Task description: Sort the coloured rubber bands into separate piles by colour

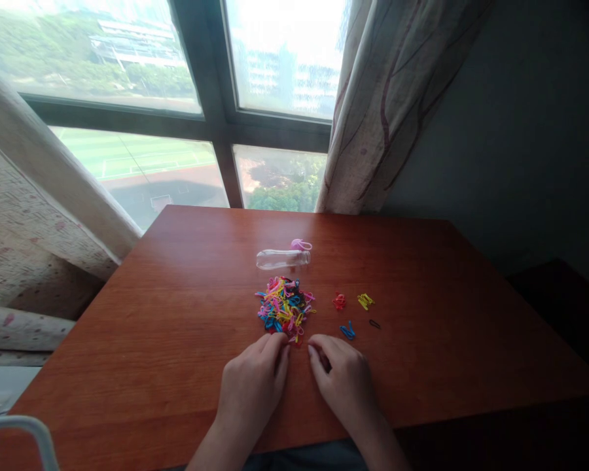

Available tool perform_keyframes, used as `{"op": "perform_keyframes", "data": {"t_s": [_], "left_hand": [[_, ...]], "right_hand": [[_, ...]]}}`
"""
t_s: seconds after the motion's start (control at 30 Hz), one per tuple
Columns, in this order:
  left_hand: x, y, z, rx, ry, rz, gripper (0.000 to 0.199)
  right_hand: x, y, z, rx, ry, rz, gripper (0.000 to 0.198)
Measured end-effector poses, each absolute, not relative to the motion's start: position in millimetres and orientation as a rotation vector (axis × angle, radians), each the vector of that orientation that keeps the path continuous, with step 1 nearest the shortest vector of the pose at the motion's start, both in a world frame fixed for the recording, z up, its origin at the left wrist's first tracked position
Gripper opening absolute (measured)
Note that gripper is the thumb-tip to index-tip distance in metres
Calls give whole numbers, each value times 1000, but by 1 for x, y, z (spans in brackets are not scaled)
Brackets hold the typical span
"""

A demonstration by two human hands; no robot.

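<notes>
Bands [285, 304] lie outside clear bottle [281, 260].

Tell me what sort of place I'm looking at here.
Probably a room in a home or dormitory, above ground level: a wooden table stands before a window looking down on a sports field, with patterned curtains on both sides.

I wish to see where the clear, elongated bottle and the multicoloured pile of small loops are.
Clear, elongated bottle [279, 260]: head view, middle of its body.
Multicoloured pile of small loops [285, 303]: head view, its middle.
</notes>
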State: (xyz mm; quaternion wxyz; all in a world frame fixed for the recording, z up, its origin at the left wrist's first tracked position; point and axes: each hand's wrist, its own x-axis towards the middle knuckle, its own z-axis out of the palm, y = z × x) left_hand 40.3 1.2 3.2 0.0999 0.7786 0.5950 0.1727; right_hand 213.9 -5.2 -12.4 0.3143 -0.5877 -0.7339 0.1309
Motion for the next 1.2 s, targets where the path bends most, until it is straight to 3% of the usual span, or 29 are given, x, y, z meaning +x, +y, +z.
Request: {"op": "perform_keyframes", "data": {"t_s": [0.83, 1.2], "left_hand": [[34, 2, -1, 2285, 1618, 705, 14], [34, 1, 0, 2283, 1437, 792, 14]], "right_hand": [[213, -5, -10, -1555, -1938, 351, 18], [212, -10, -5, -1423, -2017, 506, 14]]}}
